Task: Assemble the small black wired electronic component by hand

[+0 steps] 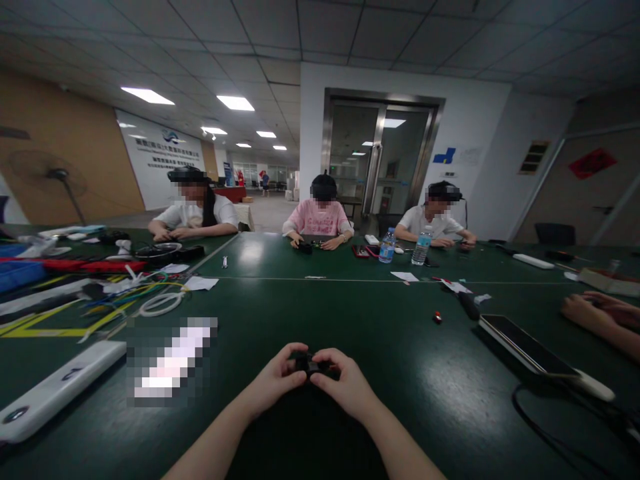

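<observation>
A small black object [313,366] sits between my two hands, just above the green tabletop. Its kind is hard to make out, as fingers cover much of it and it is dark. My left hand [281,373] closes on its left side, thumb in front and fingers curled behind. From the right, my right hand [344,377] grips it in the same way, with the thumb tip near the middle. Both forearms reach in from the bottom edge.
A white oblong device [60,387] and a blurred-out bright patch lie to the left. A phone [530,343] rests at right near a black cable [545,433]. A small red item [437,317], cables [163,303] and bottles [387,247] lie farther off. Several people sit around the table.
</observation>
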Motion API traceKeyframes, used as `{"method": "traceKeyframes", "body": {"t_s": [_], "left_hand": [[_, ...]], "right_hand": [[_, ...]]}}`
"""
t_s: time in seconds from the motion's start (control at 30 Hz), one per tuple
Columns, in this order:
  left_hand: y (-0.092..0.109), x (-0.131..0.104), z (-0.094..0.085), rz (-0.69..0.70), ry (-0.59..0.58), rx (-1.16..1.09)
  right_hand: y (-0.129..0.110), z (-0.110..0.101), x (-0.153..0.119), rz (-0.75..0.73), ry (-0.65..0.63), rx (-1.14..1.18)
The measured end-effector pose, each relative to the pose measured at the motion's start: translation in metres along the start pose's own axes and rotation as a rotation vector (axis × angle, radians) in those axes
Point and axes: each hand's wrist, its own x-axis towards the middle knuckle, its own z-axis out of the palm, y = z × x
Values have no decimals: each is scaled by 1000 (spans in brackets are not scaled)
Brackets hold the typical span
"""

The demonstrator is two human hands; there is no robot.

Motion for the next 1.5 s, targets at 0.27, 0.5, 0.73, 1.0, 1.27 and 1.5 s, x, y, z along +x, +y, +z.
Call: {"method": "traceKeyframes", "body": {"t_s": [0.27,0.5,0.73,1.0,1.27,1.5], "left_hand": [[-1,0,0,19,4,18],[0,-1,-1,-10,31,36],[-2,1,0,21,25,32],[-3,2,-1,16,28,43],[-2,-1,-2,9,13,12],[-3,0,-3,11,8,37]], "right_hand": [[-2,1,-1,-1,19,24],[-10,-4,-2,37,52,51],[-8,-10,0,0,87,122],[5,-25,4,-27,173,189],[14,-38,6,-42,225,264],[10,-48,2,-24,286,304]]}}
